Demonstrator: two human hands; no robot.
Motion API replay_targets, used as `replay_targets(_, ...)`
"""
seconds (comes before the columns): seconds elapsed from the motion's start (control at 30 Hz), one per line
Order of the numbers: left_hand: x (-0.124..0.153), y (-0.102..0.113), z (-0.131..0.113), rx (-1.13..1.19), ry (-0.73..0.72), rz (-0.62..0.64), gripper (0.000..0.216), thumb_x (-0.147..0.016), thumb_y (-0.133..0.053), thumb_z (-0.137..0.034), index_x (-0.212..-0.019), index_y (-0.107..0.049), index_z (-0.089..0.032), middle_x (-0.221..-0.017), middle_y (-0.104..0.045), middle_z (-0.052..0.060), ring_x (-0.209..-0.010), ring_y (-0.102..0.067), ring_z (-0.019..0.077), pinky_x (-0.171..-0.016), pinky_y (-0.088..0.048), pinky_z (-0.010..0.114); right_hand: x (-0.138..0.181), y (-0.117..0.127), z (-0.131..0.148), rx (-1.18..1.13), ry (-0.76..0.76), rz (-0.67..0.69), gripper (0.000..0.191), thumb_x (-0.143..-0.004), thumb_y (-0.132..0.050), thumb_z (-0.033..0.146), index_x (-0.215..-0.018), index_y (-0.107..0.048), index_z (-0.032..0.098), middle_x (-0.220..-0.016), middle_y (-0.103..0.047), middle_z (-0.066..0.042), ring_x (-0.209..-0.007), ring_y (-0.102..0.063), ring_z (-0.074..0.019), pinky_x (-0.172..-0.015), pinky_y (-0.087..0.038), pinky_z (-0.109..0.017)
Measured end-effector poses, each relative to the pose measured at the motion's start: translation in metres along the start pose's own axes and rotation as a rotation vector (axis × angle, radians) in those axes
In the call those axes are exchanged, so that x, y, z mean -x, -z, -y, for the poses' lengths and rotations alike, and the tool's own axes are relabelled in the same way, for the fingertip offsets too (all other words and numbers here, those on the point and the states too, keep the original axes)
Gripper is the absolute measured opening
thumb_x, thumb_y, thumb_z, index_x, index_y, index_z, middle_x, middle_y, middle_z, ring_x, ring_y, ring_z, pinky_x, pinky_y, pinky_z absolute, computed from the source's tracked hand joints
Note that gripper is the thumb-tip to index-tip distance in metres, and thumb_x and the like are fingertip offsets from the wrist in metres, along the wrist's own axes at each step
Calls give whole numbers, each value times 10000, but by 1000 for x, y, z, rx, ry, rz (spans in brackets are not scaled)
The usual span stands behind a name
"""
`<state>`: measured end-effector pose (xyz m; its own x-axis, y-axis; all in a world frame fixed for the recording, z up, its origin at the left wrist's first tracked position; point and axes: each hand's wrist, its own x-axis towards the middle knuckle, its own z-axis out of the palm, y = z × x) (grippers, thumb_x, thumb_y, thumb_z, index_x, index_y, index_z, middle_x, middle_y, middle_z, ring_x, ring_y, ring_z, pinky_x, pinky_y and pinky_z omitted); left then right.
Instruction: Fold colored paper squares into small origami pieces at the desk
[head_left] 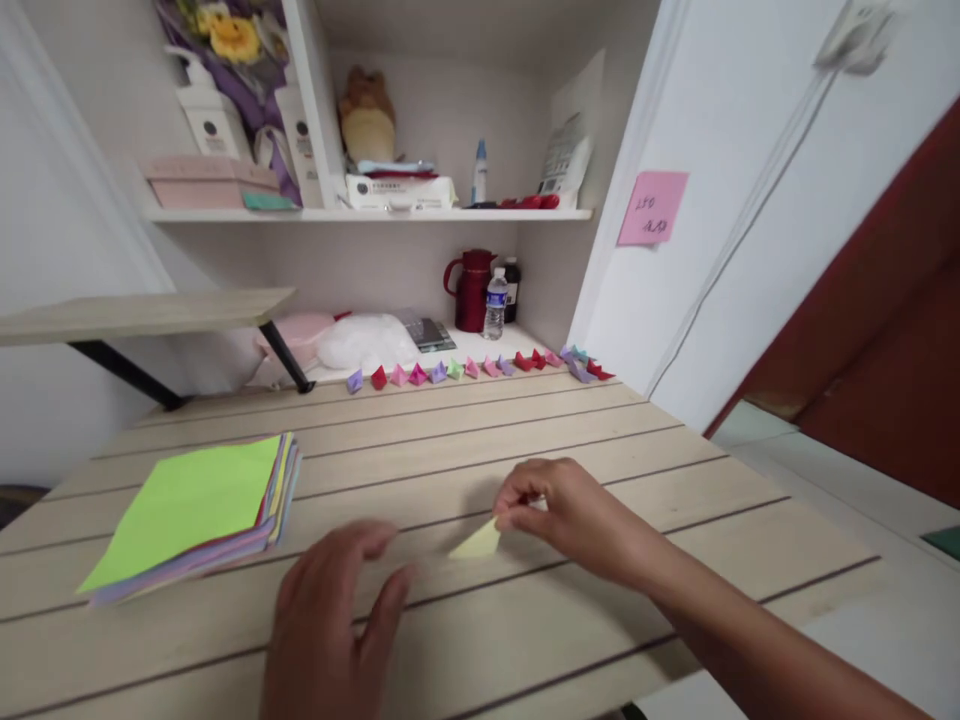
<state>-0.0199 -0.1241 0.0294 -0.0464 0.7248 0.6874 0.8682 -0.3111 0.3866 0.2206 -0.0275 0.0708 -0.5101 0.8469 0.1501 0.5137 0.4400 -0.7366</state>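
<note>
A small pale yellow piece of folded paper [477, 543] is pinched by one corner between the thumb and fingers of my right hand [559, 515], just above the slatted wooden table. My left hand [334, 610] is to the left of the paper and apart from it. Its thumb and fingers are spread, slightly blurred, with nothing between them. Left of that hand lies a stack of coloured paper sheets [187, 495], bright green on top.
Along the table's [600, 440] back edge runs a row of small folded paper boats [418, 374] in several colours. Behind it stand a dark red jug [473, 290] and a water bottle [495, 305]. A raised wooden shelf [150, 312] with black legs occupies the back left.
</note>
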Motion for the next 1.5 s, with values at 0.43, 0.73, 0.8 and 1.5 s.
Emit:
replay_targets(0.43,-91,-80,17,369,539,320,245,-737,-630,-381,-554,-601,-221,-470,-548,-45,-506,-474,141,-548,-303,254,-89,-13,-28,-232,-106,-91,52,-713,-719,229,-681,-710,189,-632,-643,13,-605,-530,-137,-578,-370,-247)
replay_targets(0.73,-85,-89,43,610,874,258,443,-662,-694,-641,-596,-685,-203,-459,-575,-8,-575,-530,185,-618,-341,276,-90,-9,-52,-703,-205,-247,409,-853,-620,593,-869,-655,186,-923,-672,-47,-810,-604,-169,-771,-465,-312)
replay_targets(0.8,-87,-91,47,723,924,224,456,-630,-729,-644,-606,-707,-189,-452,-556,-17,-559,-514,168,-657,-359,282,-88,-13,-51,-872,-227,-192,439,-892,-564,618,-1026,-640,207,-1084,-657,-75,-892,-637,-189,-821,-483,-349)
replay_targets(1.5,-65,-101,24,900,972,242,428,-632,-756,-605,-637,-674,-185,-422,-530,-35,-500,-411,114,-568,-295,247,-77,-59,-27,-1146,-361,-120,341,-617,-901,365,-691,-682,114,-606,-711,-54,-570,-615,-113,-639,-456,-231)
